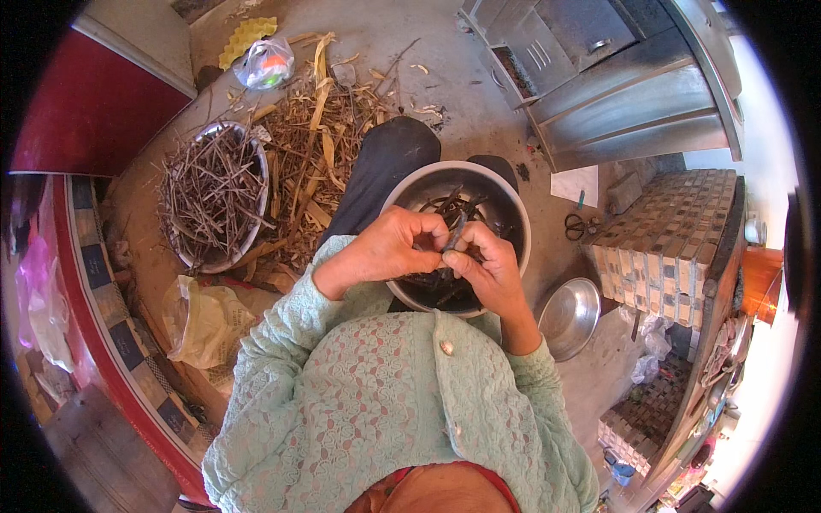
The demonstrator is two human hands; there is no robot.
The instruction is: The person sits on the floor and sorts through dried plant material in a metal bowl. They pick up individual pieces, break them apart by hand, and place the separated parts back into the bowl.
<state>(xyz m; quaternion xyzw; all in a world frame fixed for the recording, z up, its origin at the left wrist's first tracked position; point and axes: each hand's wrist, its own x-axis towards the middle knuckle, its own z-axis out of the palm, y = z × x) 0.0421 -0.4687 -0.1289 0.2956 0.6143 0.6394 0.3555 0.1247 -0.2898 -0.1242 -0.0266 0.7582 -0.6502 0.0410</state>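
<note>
My left hand (402,248) and my right hand (489,269) meet above a round metal bowl (453,166) at my lap. Between them they pinch a dark, slender, pod-like piece (456,232), thumbs and fingertips closed on it. More dark, curled strips (451,203) of a similar look lie in the bowl, partly hidden beneath my hands. What kind they are I cannot make out for certain.
Left of me stands a basin (263,184) heaped with broken twigs (214,192), beside loose dry stalks and husks (316,137). A plastic bag (205,321) lies nearer. To the right are a shallow metal pan (570,318), scissors (576,227) and a tiled block (654,239).
</note>
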